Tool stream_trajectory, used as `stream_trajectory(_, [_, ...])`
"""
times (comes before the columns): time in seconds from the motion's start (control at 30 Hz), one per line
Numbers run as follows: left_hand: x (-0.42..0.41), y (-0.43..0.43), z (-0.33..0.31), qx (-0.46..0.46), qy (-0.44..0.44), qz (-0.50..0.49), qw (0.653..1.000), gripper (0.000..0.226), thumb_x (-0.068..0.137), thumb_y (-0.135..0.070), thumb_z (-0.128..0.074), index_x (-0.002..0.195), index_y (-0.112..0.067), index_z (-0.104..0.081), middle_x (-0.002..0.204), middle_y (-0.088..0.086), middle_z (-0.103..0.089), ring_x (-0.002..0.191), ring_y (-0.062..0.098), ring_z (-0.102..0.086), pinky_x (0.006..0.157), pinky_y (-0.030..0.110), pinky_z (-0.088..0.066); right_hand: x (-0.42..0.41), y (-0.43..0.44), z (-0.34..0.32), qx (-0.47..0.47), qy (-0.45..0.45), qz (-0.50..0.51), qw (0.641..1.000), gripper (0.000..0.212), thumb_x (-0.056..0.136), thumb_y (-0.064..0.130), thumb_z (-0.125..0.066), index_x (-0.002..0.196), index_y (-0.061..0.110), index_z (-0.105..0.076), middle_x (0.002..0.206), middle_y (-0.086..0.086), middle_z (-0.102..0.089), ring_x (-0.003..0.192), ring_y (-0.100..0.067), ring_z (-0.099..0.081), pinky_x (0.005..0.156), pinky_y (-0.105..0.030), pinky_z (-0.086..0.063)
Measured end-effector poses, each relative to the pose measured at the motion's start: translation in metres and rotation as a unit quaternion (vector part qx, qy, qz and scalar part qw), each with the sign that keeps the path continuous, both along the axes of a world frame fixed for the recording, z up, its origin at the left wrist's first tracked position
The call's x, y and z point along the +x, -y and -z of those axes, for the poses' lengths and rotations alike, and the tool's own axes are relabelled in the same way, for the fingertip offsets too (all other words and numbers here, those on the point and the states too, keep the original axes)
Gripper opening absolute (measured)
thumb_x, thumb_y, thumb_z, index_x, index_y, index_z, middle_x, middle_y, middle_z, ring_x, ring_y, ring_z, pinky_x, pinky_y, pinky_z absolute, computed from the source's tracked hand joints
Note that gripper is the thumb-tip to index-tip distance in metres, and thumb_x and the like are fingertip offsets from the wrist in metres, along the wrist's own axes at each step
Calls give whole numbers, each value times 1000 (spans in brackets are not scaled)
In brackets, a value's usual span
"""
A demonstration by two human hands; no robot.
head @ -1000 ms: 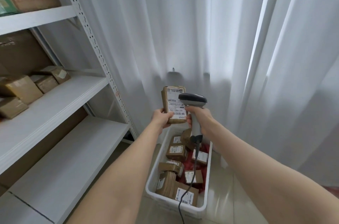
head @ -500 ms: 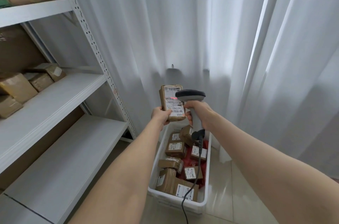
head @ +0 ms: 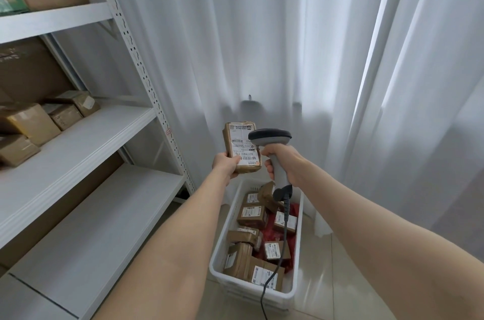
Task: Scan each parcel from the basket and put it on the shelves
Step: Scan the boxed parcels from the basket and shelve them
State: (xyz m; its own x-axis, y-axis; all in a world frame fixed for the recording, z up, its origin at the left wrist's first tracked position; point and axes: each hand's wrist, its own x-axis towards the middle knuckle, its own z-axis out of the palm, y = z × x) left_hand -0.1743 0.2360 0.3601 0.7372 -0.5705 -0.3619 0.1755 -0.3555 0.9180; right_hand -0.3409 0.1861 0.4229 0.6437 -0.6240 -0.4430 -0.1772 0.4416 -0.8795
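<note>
left hand (head: 226, 165) pinches parcel (head: 242, 146) by its lower edge, label up, above the basket (head: 222, 236). right hand (head: 284, 162) wraps the scanner (head: 272, 136) grip, head just beside the label. risk: thin edge grip, parcel could tip and fall on the swing left to the shelves (head: 78, 141); cable could snag the basket.

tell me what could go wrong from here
1. The left hand holds the brown taped parcel with a white label only by its lower end; it might slip and drop into the white plastic basket among the other parcels.
2. The black cable of the grey handheld scanner, gripped by the right hand, hangs across the basket and could snag on a turn toward the white metal shelves.
</note>
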Motion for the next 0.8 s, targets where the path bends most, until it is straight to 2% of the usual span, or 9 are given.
stream_trajectory(0.17, [0,-8,-4,0,-2,-8,1000,30,95,-9,-55,125,-9,-56,120,11,-66,93,21,-64,73,33,-54,0,-3,-1,10,17,19,1000,7,92,11,-57,94,4,-56,58,-7,-53,46,-15,-47,46,-24,-43])
stream_trajectory(0.27, [3,-19,-9,-3,3,-19,1000,32,95,-11,-56,127,-8,-55,122,11,-64,98,23,-63,75,34,-54,5,-6,0,34,43,33,998,10,92,10,-58,99,3,-55,57,-8,-56,48,-17,-48,49,-27,-44])
stream_trajectory(0.43, [17,-57,-21,4,19,-46,999,37,95,-22,-57,130,-11,-53,122,9,-63,103,25,-60,79,39,-52,25,-18,6,102,64,45,992,12,90,7,-61,102,5,-56,69,-9,-59,57,-17,-54,60,-29,-48])
stream_trajectory(0.53, [29,-88,-30,6,19,-76,997,40,93,-27,-60,130,-13,-52,121,9,-63,109,28,-59,86,47,-49,44,-31,11,96,63,46,992,17,89,5,-64,105,3,-59,78,-10,-63,63,-18,-58,64,-30,-51])
stream_trajectory(0.6, [36,-111,-35,1,17,-103,995,39,92,-27,-62,128,-15,-50,118,9,-64,109,27,-59,82,45,-49,57,-42,15,78,60,43,994,22,88,7,-67,108,4,-60,81,-9,-62,69,-19,-59,64,-31,-53])
stream_trajectory(0.7, [47,-148,-42,-6,21,-142,990,27,93,-26,-60,117,-16,-55,105,8,-68,95,23,-64,66,37,-53,74,-61,21,77,64,25,995,34,85,14,-73,115,7,-59,90,-7,-60,78,-21,-59,66,-36,-56])
stream_trajectory(0.8, [56,-185,-49,-11,31,-176,984,14,94,-26,-55,104,-18,-61,89,4,-71,80,17,-67,59,29,-52,92,-81,23,93,57,-3,994,42,81,24,-78,113,14,-54,86,-6,-60,75,-23,-59,67,-42,-55])
